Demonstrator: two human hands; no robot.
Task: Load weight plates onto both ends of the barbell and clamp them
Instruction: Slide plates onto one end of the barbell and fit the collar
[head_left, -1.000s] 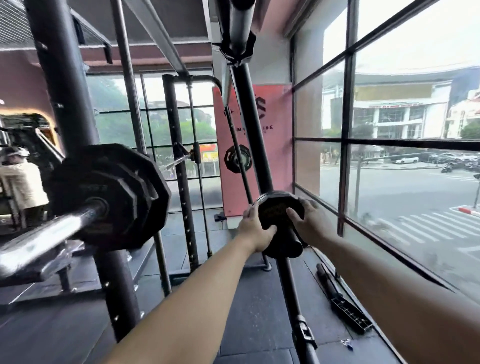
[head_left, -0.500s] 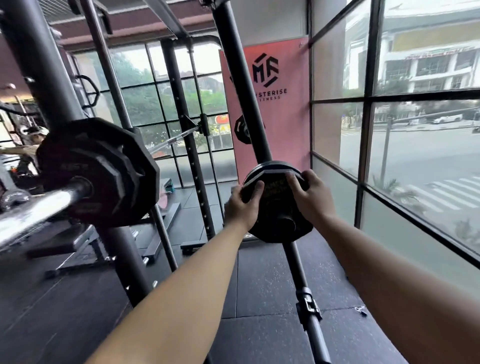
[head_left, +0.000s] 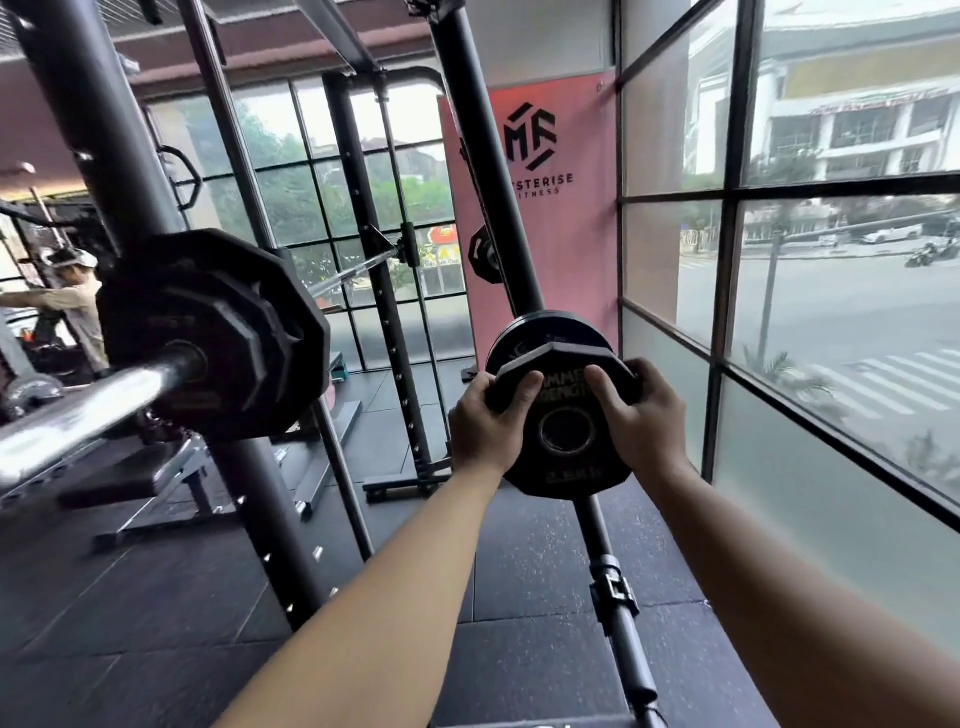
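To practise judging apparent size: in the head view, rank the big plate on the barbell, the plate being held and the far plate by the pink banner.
Largest: big barbell plate.
Next: held plate.
Smallest: far plate, though distance shrinks it; true size unsure.

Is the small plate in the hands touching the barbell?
Apart. Head view: left hand and right hand grip the small plate well right of the barbell, floor plainly between them.

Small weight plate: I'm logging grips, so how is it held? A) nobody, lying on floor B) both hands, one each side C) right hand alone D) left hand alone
B: the left hand and right hand each grip one side of the small weight plate, thumbs on its face.
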